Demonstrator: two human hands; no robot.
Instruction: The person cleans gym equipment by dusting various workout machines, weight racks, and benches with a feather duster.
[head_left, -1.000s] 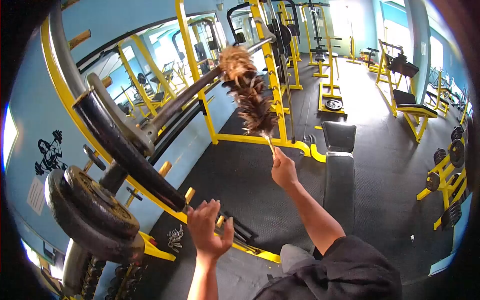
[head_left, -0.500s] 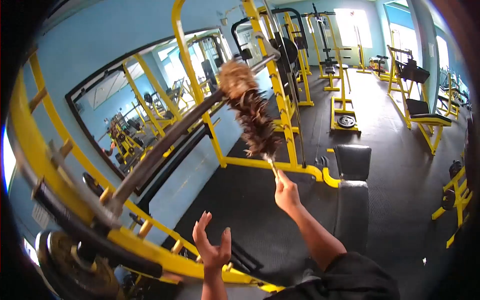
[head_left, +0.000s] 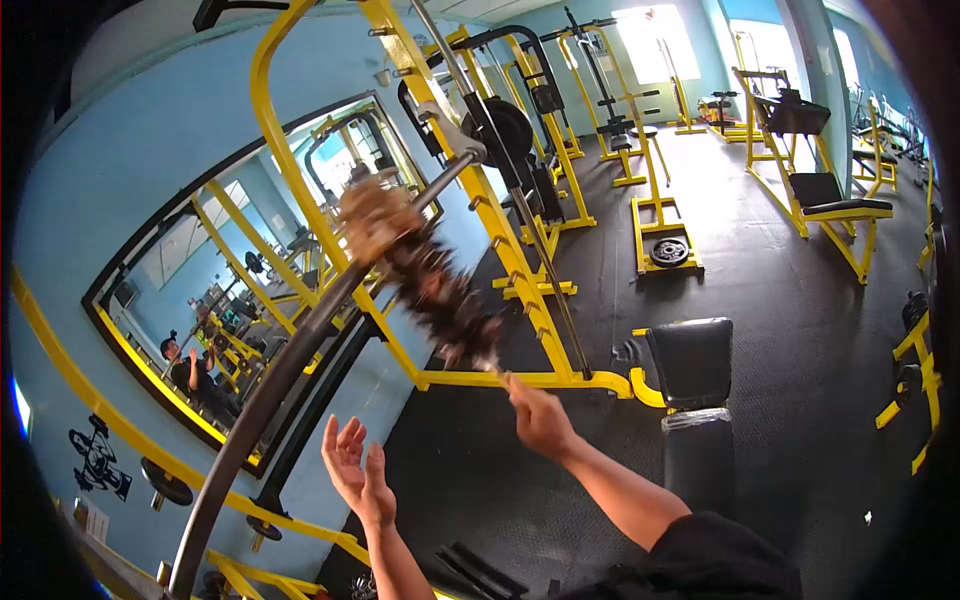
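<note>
1. From where I stand, the yellow rack upright point(head_left: 510, 260) rises just beyond the feather duster point(head_left: 432, 285), and a long barbell bar point(head_left: 290, 355) slants across the person's left side to that upright.
2. A wall mirror point(head_left: 165, 245) hangs behind the bar; a padded bench point(head_left: 690, 362) stands beyond the right hand point(head_left: 541, 420), toward the person's right.
3. Farther off, a weight plate point(head_left: 669, 252) lies on the base of another yellow machine.
4. The duster's tan and brown feathers are blurred and overlap the bar; I can't tell how firmly they touch it.
5. The right hand is closed narrowly round the duster's thin handle, well apart from the bench.
6. The left hand point(head_left: 360, 480) is raised with fingers spread wide, holding nothing, to the right of the bar.
7. Open black floor point(head_left: 480, 490) shows between the two forearms, edged by the rack's yellow base rail point(head_left: 500, 380).
</note>
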